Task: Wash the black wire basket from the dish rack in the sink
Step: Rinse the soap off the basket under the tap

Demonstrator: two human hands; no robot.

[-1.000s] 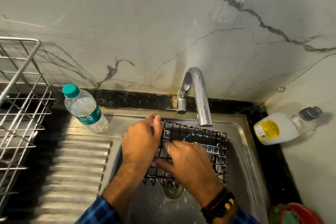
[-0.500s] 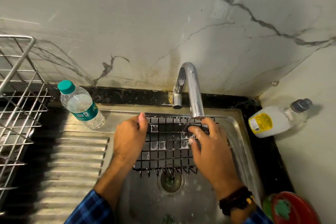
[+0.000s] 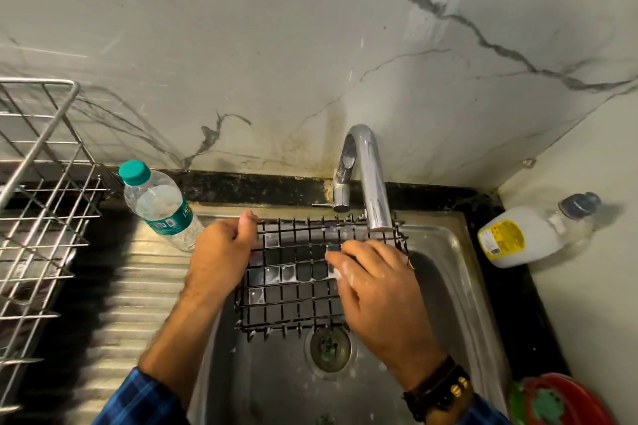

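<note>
Over the sink point(image 3: 459, 252), the left hand point(image 3: 221, 252) is curled around the left edge of the black wire basket point(image 3: 293, 272), thumb on its far rim, while the right hand point(image 3: 376, 290) lies flat, fingers together and soapy, on the mesh. The basket sits beneath the faucet point(image 3: 369, 176), above the drain point(image 3: 328, 348). Scrubbing looks well along; rinsing seems left, and returning it to the dish rack point(image 3: 38, 190).

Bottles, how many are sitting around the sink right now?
2. A clear water bottle with a teal cap stands left of the sink, by the dish rack. A white bottle with a yellow label lies on the right counter. Others may sit outside the frame.
</note>
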